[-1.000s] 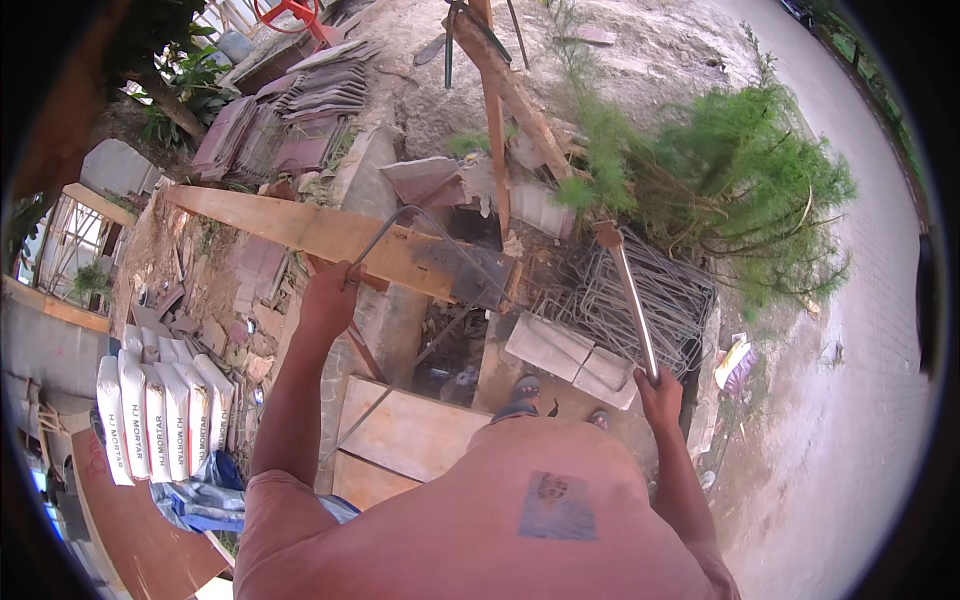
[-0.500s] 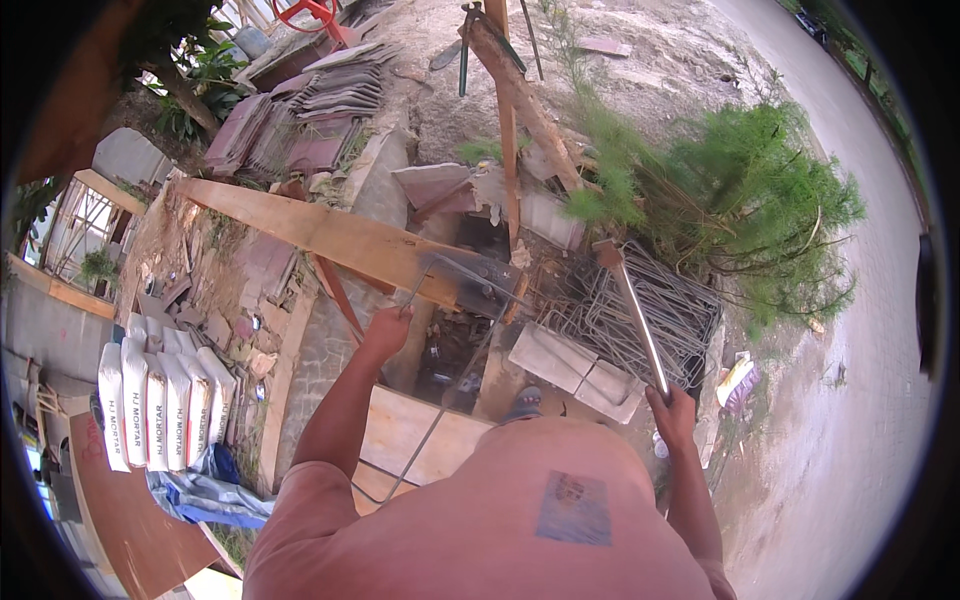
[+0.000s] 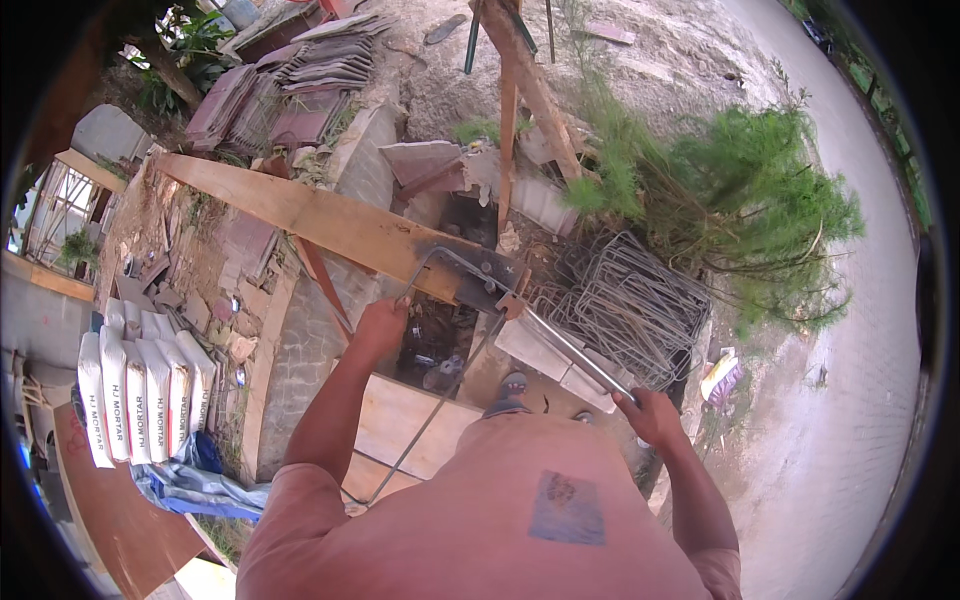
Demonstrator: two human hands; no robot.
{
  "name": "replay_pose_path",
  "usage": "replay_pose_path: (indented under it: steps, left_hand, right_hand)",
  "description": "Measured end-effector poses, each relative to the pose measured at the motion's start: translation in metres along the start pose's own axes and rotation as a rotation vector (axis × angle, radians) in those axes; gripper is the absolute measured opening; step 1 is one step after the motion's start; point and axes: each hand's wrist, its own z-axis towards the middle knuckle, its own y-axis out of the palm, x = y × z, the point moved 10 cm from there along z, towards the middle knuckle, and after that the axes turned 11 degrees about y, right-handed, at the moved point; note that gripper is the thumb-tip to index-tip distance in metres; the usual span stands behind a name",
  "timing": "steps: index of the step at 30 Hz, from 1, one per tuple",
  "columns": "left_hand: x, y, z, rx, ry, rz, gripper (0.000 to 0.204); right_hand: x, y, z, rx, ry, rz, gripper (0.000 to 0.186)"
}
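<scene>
My left hand [image 3: 382,327] is closed round a thin bent steel rod [image 3: 432,415], whose upper bend lies over a dark plate with pins [image 3: 475,262] on the end of a long wooden plank [image 3: 255,195]. My right hand [image 3: 650,414] grips the near end of a long silver bar tool [image 3: 570,350]. That tool's rusty head [image 3: 510,304] is down at the plate's front edge, beside the rod. Beneath the plank is a dark pit [image 3: 430,350] with rubble. A pile of bent steel rod frames [image 3: 630,310] lies to the right.
Pale slabs [image 3: 420,410] lie by my sandalled feet [image 3: 515,388]. Leaning timber posts [image 3: 540,120] stand ahead. A feathery green shrub [image 3: 725,200] is at right, alongside a paved lane [image 3: 840,440]. White sacks [image 3: 140,390], stacked tiles [image 3: 260,110] and broken rubble [image 3: 225,310] are on the left.
My left hand has moved right, bringing the rod lower over the plate. The silver tool has swung left and down, its head now at the plate, with my right hand slightly lower.
</scene>
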Motion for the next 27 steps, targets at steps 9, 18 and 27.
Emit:
replay_pose_path:
  steps: [9, 18, 27]
  left_hand:
    - [-0.007, 0.008, 0.002, -0.034, -0.009, -0.048, 0.05]
    - [-0.001, 0.007, 0.002, -0.096, -0.021, -0.094, 0.05]
    - [-0.001, 0.009, 0.004, -0.059, 0.03, -0.044, 0.048]
  right_hand:
    - [0.03, -0.062, -0.041, 0.451, -0.208, -0.066, 0.032]
    - [-0.039, 0.002, -0.012, 0.382, -0.272, -0.061, 0.04]
    - [0.033, -0.043, -0.031, 0.537, -0.192, -0.058, 0.035]
